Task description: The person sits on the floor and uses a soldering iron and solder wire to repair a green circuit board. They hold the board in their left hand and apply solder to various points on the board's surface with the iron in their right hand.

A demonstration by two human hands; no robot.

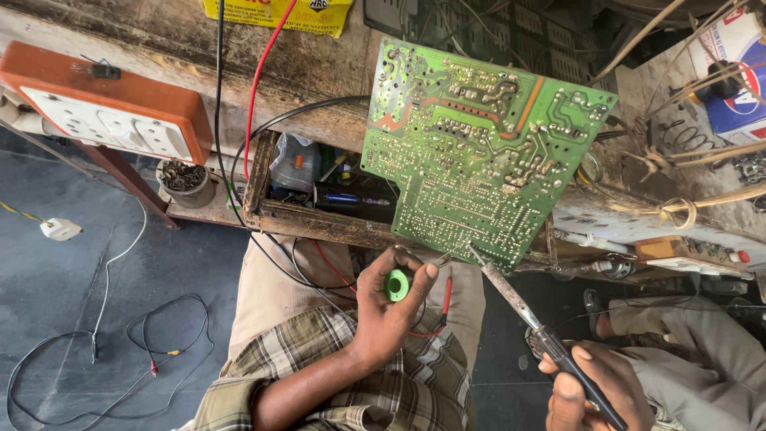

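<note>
Not much packaging around you, honestly. At the top edge, just left of centre, there's a yellow label (278, 13) with black and red print, flat on the grimy bench wall, with a red wire running across its lower right part. Over in the top right corner you've got a white box (738, 76) with blue and red markings, partly hidden behind tan wires and a dark knob. Down in the open drawer under the bench, there's a crumpled clear plastic bag (295, 162) with small bits inside. No screens anywhere.
</note>
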